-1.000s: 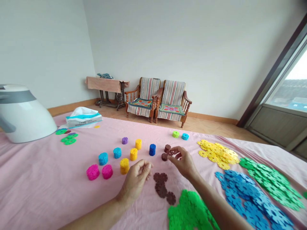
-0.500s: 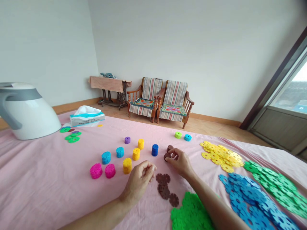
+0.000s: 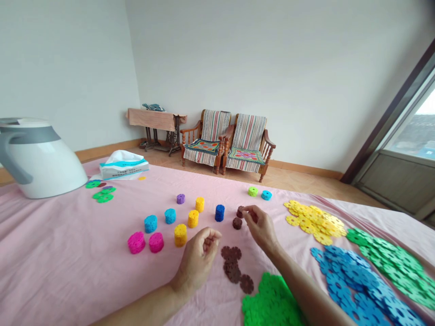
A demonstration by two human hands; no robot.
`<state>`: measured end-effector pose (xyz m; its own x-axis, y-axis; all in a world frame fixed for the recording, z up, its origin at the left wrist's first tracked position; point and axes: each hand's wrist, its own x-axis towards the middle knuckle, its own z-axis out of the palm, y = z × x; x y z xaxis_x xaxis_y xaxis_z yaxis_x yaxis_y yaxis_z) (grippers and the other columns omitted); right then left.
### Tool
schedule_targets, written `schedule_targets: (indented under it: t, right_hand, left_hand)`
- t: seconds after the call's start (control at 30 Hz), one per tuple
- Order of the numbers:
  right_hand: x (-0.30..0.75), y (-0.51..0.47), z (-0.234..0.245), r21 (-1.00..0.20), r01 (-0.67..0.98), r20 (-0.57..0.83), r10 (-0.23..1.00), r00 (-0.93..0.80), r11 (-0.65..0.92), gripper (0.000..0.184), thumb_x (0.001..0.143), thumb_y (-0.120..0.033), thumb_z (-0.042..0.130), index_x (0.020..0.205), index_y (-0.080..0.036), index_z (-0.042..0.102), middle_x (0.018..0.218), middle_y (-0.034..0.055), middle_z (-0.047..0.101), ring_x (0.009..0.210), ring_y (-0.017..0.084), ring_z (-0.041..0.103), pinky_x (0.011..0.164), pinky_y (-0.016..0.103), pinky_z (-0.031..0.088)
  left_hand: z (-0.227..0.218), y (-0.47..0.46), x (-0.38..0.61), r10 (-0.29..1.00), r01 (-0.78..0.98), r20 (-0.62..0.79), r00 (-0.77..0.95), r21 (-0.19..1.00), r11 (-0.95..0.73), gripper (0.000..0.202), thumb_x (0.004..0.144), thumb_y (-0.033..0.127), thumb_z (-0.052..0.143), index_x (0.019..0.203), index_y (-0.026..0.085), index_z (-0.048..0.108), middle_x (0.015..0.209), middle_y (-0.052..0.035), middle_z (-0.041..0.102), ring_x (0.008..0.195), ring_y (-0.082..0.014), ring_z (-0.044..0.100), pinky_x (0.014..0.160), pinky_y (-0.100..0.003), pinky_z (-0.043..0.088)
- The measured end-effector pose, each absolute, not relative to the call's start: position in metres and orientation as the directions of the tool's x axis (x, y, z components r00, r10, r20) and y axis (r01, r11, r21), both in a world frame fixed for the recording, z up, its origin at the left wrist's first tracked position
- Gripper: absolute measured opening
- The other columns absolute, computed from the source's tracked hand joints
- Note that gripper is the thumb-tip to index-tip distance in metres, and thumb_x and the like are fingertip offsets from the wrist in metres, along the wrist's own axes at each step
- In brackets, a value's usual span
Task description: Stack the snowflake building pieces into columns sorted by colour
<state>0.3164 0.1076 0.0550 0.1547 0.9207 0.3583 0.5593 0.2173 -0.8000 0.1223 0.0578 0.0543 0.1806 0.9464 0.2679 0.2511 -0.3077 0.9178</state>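
My right hand reaches to the far one of two short stacks of brown snowflake discs, its fingertips closed at the stack's right side. The nearer brown stack stands just in front, free of the fingers. My left hand hovers with fingers curled toward the thumb; whatever may be inside them is hidden. Loose brown discs lie overlapping on the cloth between my two forearms. A dark blue stack stands left of the brown ones, and yellow stacks stand beyond my left hand.
Pink, light blue and purple stacks stand to the left. Piles of yellow, blue and green discs spread on the right and in front. A kettle and tissue pack stand at far left.
My right hand has moved from the nearer brown stack to the farther one, leaving the nearer stack standing in view. My left hand has barely moved.
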Motion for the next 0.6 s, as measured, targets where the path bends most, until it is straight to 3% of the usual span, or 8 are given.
schedule_targets:
  t: [0.1, 0.17, 0.33, 0.47, 0.6]
  right_hand:
    - [0.314, 0.115, 0.067, -0.851, 0.429, 0.368, 0.927, 0.074, 0.304, 0.034, 0.086, -0.042, 0.040, 0.100, -0.016, 0.056, 0.074, 0.0049, 0.065, 0.065, 0.015, 0.059, 0.061, 0.026, 0.045]
    - [0.309, 0.122, 0.076, -0.842, 0.429, 0.352, 0.936, -0.025, 0.328, 0.040, 0.088, -0.045, 0.036, 0.107, -0.015, 0.054, 0.083, 0.0077, 0.067, 0.068, 0.016, 0.060, 0.063, 0.027, 0.046]
    - [0.289, 0.140, 0.093, -0.646, 0.673, 0.274, 0.932, -0.236, 0.360, 0.049, 0.093, -0.047, 0.022, 0.096, -0.016, 0.060, 0.093, 0.0090, 0.068, 0.085, 0.019, 0.061, 0.077, 0.031, 0.042]
    - [0.276, 0.154, 0.099, -0.499, 0.829, 0.109, 0.967, -0.231, 0.254, 0.061, 0.094, -0.050, 0.011, 0.089, -0.017, 0.062, 0.091, 0.0097, 0.069, 0.094, 0.023, 0.060, 0.087, 0.039, 0.035]
    - [0.270, 0.162, 0.101, -0.464, 0.855, 0.061, 0.971, -0.230, 0.232, 0.065, 0.092, -0.053, 0.008, 0.088, -0.017, 0.062, 0.091, 0.0115, 0.069, 0.093, 0.027, 0.061, 0.086, 0.044, 0.035]
  left_hand:
    - [0.050, 0.058, 0.123, 0.927, 0.328, 0.329, 0.180, 0.868, -0.372, 0.019, 0.077, 0.013, 0.048, 0.093, 0.018, 0.058, 0.094, -0.0062, 0.064, 0.091, -0.0193, 0.060, 0.084, -0.034, 0.047]
    - [0.046, 0.059, 0.123, 0.916, 0.390, 0.356, 0.186, 0.829, -0.401, 0.031, 0.073, 0.009, 0.049, 0.100, 0.019, 0.058, 0.103, -0.0072, 0.063, 0.100, -0.0212, 0.057, 0.092, -0.038, 0.043]
    - [0.040, 0.058, 0.122, 0.912, 0.479, 0.351, 0.215, 0.775, -0.411, 0.041, 0.070, 0.006, 0.050, 0.108, 0.020, 0.057, 0.110, -0.0081, 0.062, 0.106, -0.0234, 0.055, 0.096, -0.042, 0.041]
    - [0.042, 0.057, 0.122, 0.914, 0.500, 0.338, 0.225, 0.765, -0.406, 0.041, 0.069, 0.004, 0.049, 0.107, 0.018, 0.057, 0.109, -0.0081, 0.062, 0.105, -0.0227, 0.055, 0.095, -0.040, 0.041]
    - [0.044, 0.056, 0.122, 0.911, 0.501, 0.344, 0.226, 0.762, -0.411, 0.041, 0.069, 0.004, 0.049, 0.106, 0.018, 0.058, 0.108, -0.0079, 0.062, 0.104, -0.0227, 0.055, 0.094, -0.040, 0.042]
